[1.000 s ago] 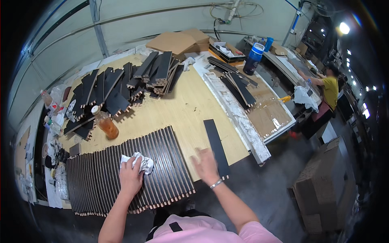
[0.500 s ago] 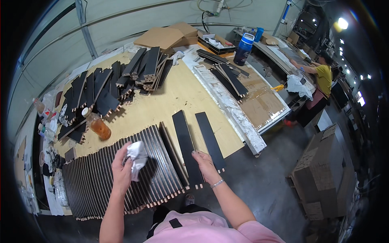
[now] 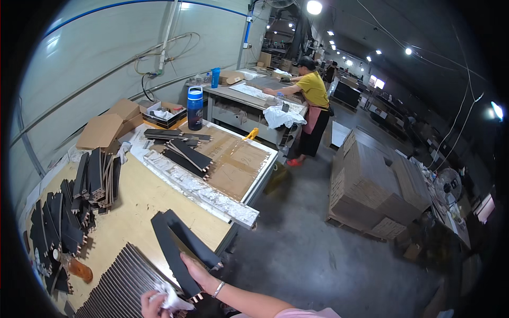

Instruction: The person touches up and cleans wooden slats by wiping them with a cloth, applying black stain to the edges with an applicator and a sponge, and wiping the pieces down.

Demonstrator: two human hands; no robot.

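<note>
My right hand (image 3: 197, 272) grips a black slat (image 3: 170, 249) by its edge near the lower end, where pale wooden dowels stick out. A second black slat (image 3: 195, 239) lies just right of it on the pale wooden table (image 3: 139, 192). My left hand (image 3: 152, 306) pinches a crumpled white cloth (image 3: 174, 299) close to the slat's lower end. Beneath and left of it stands a tight row of dark slats (image 3: 119, 283) set on edge, partly cut off by the frame.
Heaped black slats (image 3: 95, 183) and a bottle of amber liquid (image 3: 79, 269) are at the left. Beyond are a blue bottle (image 3: 195, 108), loose slats on cardboard (image 3: 241, 172), and a person in yellow (image 3: 314, 89) at another table. Stacked cartons (image 3: 371, 185) stand right.
The view has swung right and up, showing more of the room. My right hand still holds the slat; the white cloth in my left hand is now near the slat's lower end.
</note>
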